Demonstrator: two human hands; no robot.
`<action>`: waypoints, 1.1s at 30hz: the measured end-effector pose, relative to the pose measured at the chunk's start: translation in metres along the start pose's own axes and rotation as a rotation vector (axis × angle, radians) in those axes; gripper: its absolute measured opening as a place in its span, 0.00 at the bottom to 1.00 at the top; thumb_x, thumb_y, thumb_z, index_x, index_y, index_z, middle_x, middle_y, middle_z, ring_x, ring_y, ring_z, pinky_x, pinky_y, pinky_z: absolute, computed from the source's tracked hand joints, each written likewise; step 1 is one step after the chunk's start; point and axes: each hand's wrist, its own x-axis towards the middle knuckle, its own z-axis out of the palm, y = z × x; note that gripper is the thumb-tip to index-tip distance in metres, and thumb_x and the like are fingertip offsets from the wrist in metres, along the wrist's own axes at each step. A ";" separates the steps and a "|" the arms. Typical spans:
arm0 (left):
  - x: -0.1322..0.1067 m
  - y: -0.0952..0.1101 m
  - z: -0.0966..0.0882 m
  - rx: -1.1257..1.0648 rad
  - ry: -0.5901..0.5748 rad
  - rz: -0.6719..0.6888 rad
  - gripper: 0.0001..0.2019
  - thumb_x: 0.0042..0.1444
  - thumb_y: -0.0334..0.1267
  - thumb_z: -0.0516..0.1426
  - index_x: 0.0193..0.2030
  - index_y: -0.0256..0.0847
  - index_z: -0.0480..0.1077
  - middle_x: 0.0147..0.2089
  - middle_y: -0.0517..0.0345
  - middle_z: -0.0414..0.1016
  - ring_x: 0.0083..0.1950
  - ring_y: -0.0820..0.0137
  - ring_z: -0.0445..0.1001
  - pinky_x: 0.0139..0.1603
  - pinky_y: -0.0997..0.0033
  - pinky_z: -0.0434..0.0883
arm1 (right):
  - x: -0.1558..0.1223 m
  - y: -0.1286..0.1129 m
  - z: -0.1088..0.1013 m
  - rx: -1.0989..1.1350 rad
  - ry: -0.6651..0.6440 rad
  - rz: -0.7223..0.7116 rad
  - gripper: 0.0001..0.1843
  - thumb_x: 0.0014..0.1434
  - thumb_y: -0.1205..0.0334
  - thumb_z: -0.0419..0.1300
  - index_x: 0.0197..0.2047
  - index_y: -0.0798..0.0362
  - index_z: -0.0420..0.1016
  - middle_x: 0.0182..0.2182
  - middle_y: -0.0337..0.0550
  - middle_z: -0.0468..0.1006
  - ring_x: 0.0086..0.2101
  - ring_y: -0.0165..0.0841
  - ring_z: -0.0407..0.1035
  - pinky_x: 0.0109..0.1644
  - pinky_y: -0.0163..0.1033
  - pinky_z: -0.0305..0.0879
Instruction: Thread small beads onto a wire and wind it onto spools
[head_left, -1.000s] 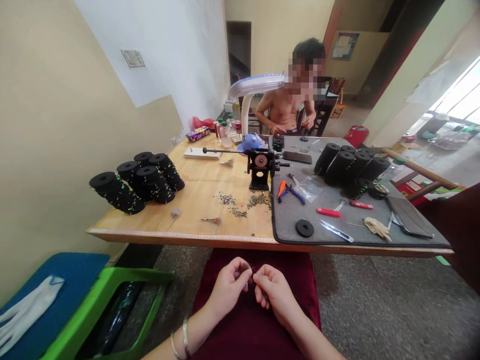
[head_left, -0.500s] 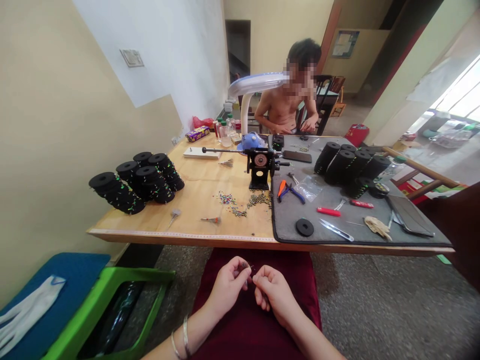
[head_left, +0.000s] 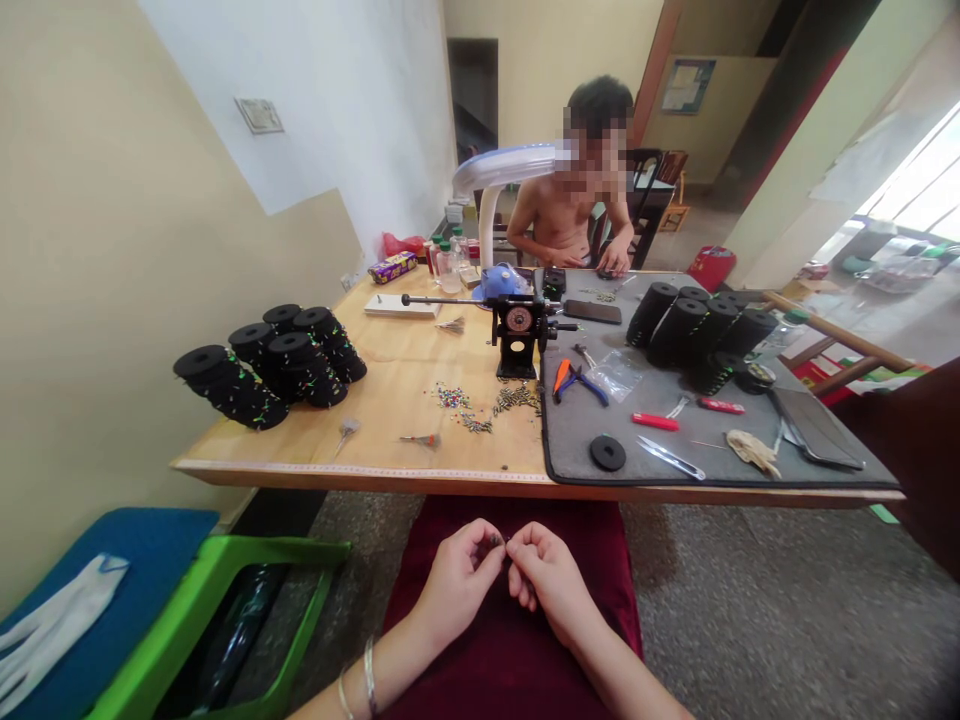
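Left grip (head_left: 459,578) and right grip (head_left: 551,580) pinch something tiny (head_left: 495,541), wooden table (head_left: 397,375) ahead, floor (head_left: 727,600) speckled.

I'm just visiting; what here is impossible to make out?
All in the head view:
- Tiny dark item in the left hand: too small to identify.
- Whether the right hand pinches anything: too small to tell.
- White glove: fingertips cut off by the left edge.
- Wall poster: text blurred.
- Other person's legs: hidden behind the table.

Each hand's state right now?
Left hand: closed on something small and dark, too tiny to identify.
Right hand: pinched closed; whether it holds anything cannot be told.
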 end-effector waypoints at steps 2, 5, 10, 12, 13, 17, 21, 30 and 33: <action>0.000 0.000 0.000 0.003 -0.019 -0.001 0.08 0.55 0.40 0.56 0.29 0.39 0.67 0.27 0.59 0.69 0.28 0.72 0.67 0.28 0.76 0.65 | 0.001 0.000 0.000 -0.019 0.005 -0.016 0.18 0.51 0.47 0.59 0.30 0.53 0.61 0.10 0.29 0.68 0.09 0.21 0.53 0.12 0.25 0.45; 0.000 0.002 0.002 -0.032 -0.050 -0.016 0.09 0.55 0.42 0.56 0.29 0.39 0.67 0.25 0.60 0.69 0.26 0.72 0.67 0.26 0.76 0.64 | 0.001 0.000 -0.001 -0.034 0.017 -0.035 0.20 0.50 0.44 0.60 0.30 0.52 0.61 0.10 0.29 0.68 0.09 0.21 0.53 0.12 0.26 0.44; 0.001 0.006 0.003 -0.157 -0.138 -0.076 0.09 0.53 0.43 0.57 0.29 0.39 0.65 0.25 0.60 0.68 0.26 0.72 0.68 0.25 0.75 0.66 | 0.002 0.001 -0.005 0.052 0.061 -0.065 0.19 0.51 0.45 0.59 0.28 0.51 0.60 0.11 0.28 0.66 0.10 0.20 0.51 0.13 0.27 0.42; 0.002 0.007 0.004 -0.211 -0.150 -0.103 0.10 0.51 0.43 0.58 0.29 0.39 0.65 0.25 0.60 0.68 0.26 0.72 0.68 0.26 0.74 0.67 | 0.003 0.002 -0.007 0.073 0.081 -0.077 0.19 0.51 0.45 0.59 0.28 0.51 0.60 0.10 0.27 0.64 0.10 0.20 0.48 0.14 0.27 0.40; 0.003 0.007 0.004 -0.247 -0.150 -0.124 0.10 0.51 0.42 0.59 0.29 0.39 0.64 0.25 0.61 0.68 0.26 0.72 0.68 0.27 0.74 0.67 | 0.003 0.002 -0.007 0.075 0.088 -0.089 0.19 0.51 0.46 0.60 0.27 0.51 0.60 0.10 0.27 0.63 0.11 0.20 0.47 0.15 0.28 0.39; 0.005 0.004 0.004 -0.498 -0.123 -0.259 0.09 0.51 0.42 0.58 0.29 0.40 0.63 0.25 0.62 0.68 0.26 0.73 0.69 0.25 0.75 0.65 | 0.003 0.004 -0.006 0.067 0.089 -0.137 0.18 0.51 0.47 0.59 0.27 0.51 0.59 0.09 0.25 0.59 0.13 0.21 0.45 0.17 0.29 0.39; 0.004 0.004 0.004 -0.582 -0.127 -0.284 0.07 0.50 0.37 0.58 0.31 0.40 0.62 0.26 0.62 0.68 0.27 0.73 0.69 0.25 0.76 0.64 | 0.002 0.002 -0.006 0.050 0.088 -0.162 0.16 0.52 0.48 0.58 0.28 0.51 0.59 0.10 0.25 0.58 0.13 0.22 0.45 0.18 0.30 0.40; 0.005 0.006 0.005 -0.246 -0.150 -0.206 0.03 0.49 0.35 0.54 0.26 0.40 0.63 0.18 0.66 0.64 0.20 0.75 0.61 0.23 0.76 0.59 | 0.001 0.001 -0.004 0.001 0.081 -0.188 0.15 0.54 0.50 0.57 0.27 0.51 0.58 0.12 0.25 0.57 0.14 0.23 0.46 0.19 0.30 0.41; 0.006 0.006 0.004 -0.172 -0.104 -0.147 0.04 0.49 0.35 0.54 0.25 0.40 0.63 0.20 0.66 0.61 0.23 0.75 0.59 0.25 0.76 0.58 | 0.002 0.003 -0.003 -0.021 0.077 -0.192 0.15 0.53 0.50 0.58 0.27 0.50 0.59 0.12 0.26 0.58 0.14 0.23 0.47 0.20 0.31 0.42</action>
